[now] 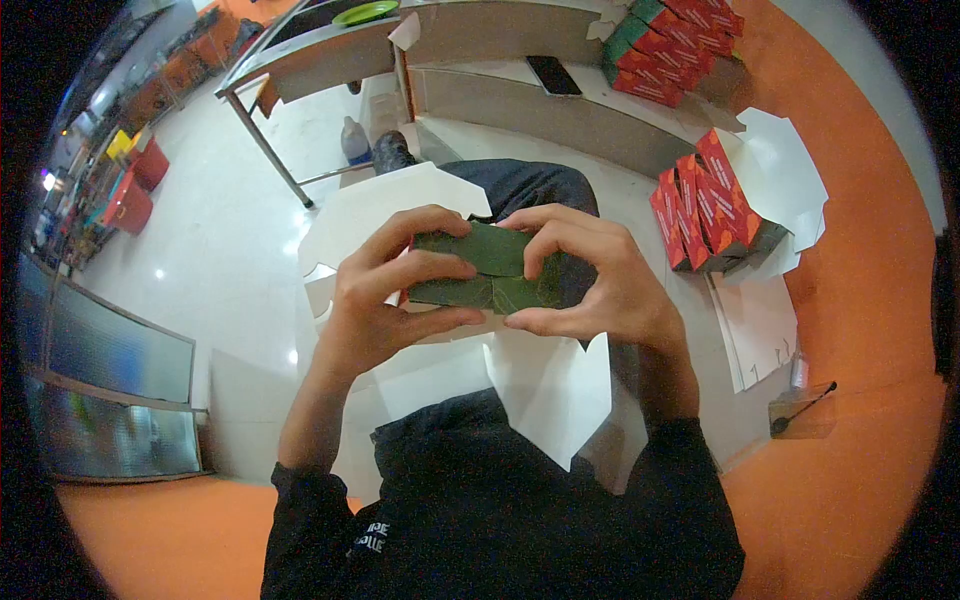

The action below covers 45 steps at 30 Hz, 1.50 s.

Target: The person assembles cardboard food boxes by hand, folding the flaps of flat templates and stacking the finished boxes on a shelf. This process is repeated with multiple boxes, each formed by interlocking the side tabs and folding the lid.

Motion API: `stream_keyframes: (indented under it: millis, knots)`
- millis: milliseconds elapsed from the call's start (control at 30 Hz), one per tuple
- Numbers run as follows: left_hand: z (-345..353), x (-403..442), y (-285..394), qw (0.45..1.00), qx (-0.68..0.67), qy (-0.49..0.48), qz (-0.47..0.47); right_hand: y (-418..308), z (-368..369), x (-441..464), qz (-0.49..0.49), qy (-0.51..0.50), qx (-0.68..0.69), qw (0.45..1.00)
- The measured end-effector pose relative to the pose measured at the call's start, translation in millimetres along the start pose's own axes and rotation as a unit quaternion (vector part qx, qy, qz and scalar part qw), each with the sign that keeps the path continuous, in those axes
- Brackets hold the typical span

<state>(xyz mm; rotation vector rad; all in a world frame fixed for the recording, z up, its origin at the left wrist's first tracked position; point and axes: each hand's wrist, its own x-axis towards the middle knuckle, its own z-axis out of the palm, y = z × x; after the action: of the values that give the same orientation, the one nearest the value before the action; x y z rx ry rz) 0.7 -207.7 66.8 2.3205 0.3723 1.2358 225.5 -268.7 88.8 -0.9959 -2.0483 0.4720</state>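
Note:
Between both hands is a small green box, its flaps or panels showing seams across the middle. My left hand grips its left end, thumb at the lower edge and fingers over the top. At the right end, my right hand holds the same box with thumb below and fingers curled above. Beneath the hands, over the lap, lies a large open white carton, with a white flap spread toward the torso. What is inside that carton is mostly hidden by the hands.
On the right, an open white carton holds several red boxes. More red and green boxes are stacked on a ledge, near a black phone. Flat white sheets lie at right. A metal-legged table stands ahead.

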Motion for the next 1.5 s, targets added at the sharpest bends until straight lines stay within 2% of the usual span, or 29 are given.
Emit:
stream_keyframes:
  millis: [300,600,700,900,1100,1300,1500]
  knots:
    - [5.9,1.2,-8.5,0.998,-0.044,0.011,0.042,-2.7,-0.4,-1.2,0.017,-0.009,0.008,1.0]
    - [2.3,-2.7,-11.4,0.996,-0.073,-0.011,0.049,-2.0,1.2,-0.2,0.031,-0.012,-0.001,0.999]
    - [2.3,-2.0,-12.4,0.994,-0.106,-0.002,0.04,-6.7,4.6,-0.2,0.01,-0.014,-0.025,1.0]
    - [10.6,-0.4,-6.8,0.994,-0.09,-0.017,0.052,-3.4,2.7,0.8,0.064,-0.002,-0.038,0.997]
    - [6.0,-0.5,-9.7,0.995,-0.093,0.006,0.034,2.1,-1.8,2.5,0.006,-0.027,-0.006,1.0]
    - [7.3,0.0,-14.8,0.992,-0.112,0.021,0.045,1.5,-5.3,2.1,0.011,-0.037,-0.001,0.999]
    - [8.6,3.4,-12.6,0.99,-0.123,0.039,0.049,-4.3,-8.4,3.1,0.066,-0.03,0.003,0.997]
